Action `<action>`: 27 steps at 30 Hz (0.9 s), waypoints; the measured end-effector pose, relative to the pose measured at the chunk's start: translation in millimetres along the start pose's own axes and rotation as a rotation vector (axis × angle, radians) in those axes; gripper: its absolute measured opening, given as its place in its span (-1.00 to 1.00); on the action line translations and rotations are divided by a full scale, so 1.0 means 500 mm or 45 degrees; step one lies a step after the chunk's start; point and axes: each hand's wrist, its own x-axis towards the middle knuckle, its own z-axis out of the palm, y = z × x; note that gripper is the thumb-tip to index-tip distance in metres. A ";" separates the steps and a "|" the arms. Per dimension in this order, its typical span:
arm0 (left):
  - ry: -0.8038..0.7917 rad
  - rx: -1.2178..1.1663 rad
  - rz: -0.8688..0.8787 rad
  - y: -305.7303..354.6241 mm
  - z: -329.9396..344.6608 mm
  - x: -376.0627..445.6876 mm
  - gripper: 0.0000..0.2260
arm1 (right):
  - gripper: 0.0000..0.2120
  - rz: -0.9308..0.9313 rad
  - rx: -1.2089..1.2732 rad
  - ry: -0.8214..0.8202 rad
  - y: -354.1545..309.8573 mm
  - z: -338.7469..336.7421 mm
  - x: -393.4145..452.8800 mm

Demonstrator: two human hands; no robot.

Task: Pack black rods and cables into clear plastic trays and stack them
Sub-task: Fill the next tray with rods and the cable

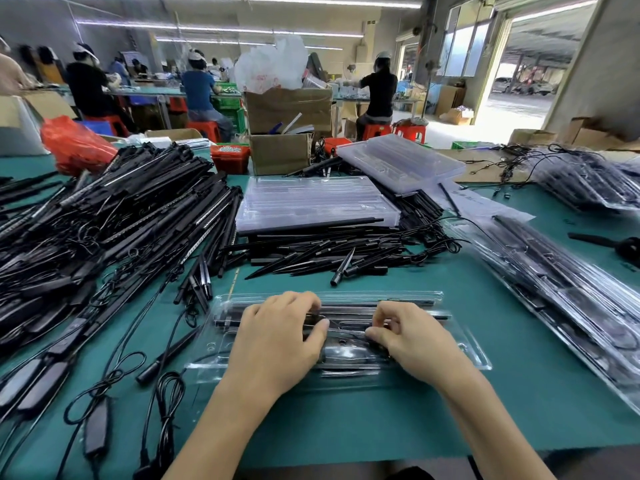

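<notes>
Nearest on the green tabletop (346, 420) lies a clear plastic tray (460, 344), long side running left to right, with black rods (408, 302) seated in its far channels. Both hands work over its middle: the left hand (277, 336) has its fingers curled down onto the tray's contents, thumb pointing right, and the right hand (412, 337) pinches a thin black cable (349, 332) with curled fingers and thumb. Looped cables with black boxes (97, 427) lie near left. Filled trays (568, 292) are laid overlapping on the right. Beyond the tray, loose black spikes (311, 258) lie scattered, with a big heap of black rods and cables (114, 216) on the left. Farther off sit stacks of empty clear trays (315, 202), then cardboard boxes (287, 109) and seated workers (197, 88).
</notes>
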 end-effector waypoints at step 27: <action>0.574 0.109 0.584 0.059 0.058 -0.118 -0.81 | -0.51 -0.352 -0.089 -0.054 0.004 -0.033 -0.046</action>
